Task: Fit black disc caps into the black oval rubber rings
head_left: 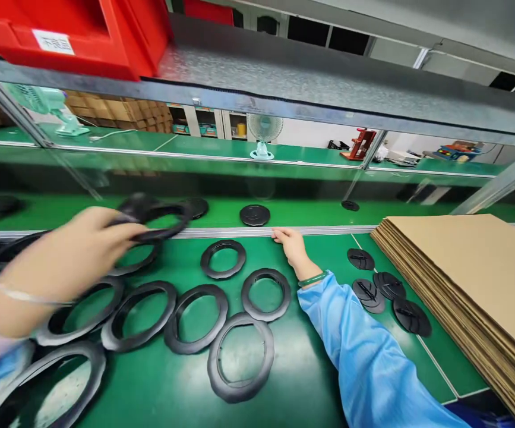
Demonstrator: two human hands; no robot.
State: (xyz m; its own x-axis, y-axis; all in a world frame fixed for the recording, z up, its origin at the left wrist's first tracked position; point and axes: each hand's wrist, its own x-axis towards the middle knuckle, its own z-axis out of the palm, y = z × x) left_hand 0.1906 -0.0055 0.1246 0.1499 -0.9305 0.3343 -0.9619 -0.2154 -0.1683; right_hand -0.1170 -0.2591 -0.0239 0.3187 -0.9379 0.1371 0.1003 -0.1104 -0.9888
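My left hand (61,261), blurred by motion, is raised over the green bench and grips a black ring (159,220) by its near edge. My right hand (290,246), in a light blue sleeve with a green bangle, lies flat with its fingertips on the metal rail (328,230) at the bench's far edge, holding nothing. Several black rings lie flat on the mat, among them a ring (223,259) just left of my right hand and a ring (266,294) below it. Several black discs (386,285) lie to the right of my forearm.
A thick stack of brown cardboard sheets (471,279) fills the right side. Beyond the rail, a green conveyor carries a black round cap (254,215) and smaller black parts. A red bin (83,32) sits on the overhead shelf. A small fan (264,134) stands on the far bench.
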